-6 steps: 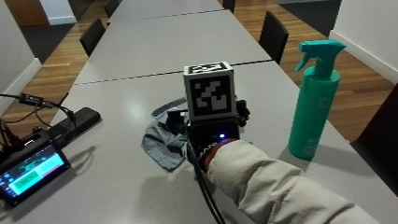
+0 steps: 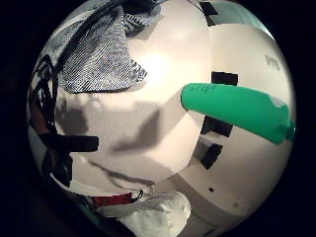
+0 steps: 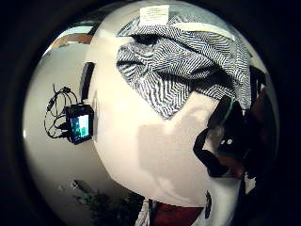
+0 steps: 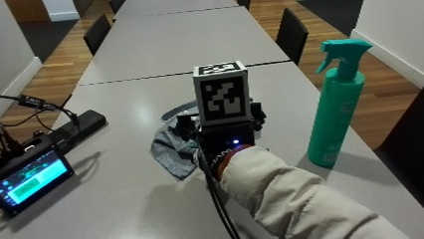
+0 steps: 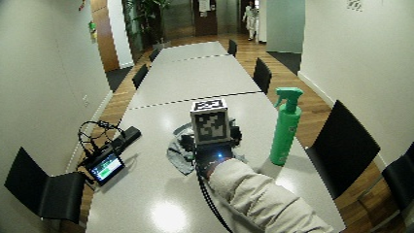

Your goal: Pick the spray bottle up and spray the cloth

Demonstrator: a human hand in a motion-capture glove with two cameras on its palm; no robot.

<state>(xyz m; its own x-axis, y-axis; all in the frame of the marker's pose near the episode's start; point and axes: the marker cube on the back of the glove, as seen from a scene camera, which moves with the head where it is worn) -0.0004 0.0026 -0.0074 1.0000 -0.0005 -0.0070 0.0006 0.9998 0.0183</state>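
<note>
I am hovering my black-gloved right hand (image 4: pixel 222 132) over the grey tabletop (image 4: pixel 132 94), just above the near edge of the crumpled grey herringbone cloth (image 4: pixel 169 149). Cannot tell how my fingers are set; the glove's back is covering them, and the palm views are showing only straps at their edges.

Progress, as I am judging it: nothing done yet. The tall teal plastic spray bottle (image 4: pixel 336 107) is standing upright to the right of my hand, apart from it, untouched, near the tabletop's right edge. The palm views are showing the bottle (image 2: pixel 237 111) off to one side and the cloth (image 3: pixel 183 66) lying close under the palm. Reaching right, grasping, lifting, aiming and spraying are all remaining.

Count: one spray bottle, one cloth. Also one small lit screen device (image 4: pixel 30 181) with cables at the near left, and one black bar-shaped block (image 4: pixel 76 127) just beyond it.
</note>
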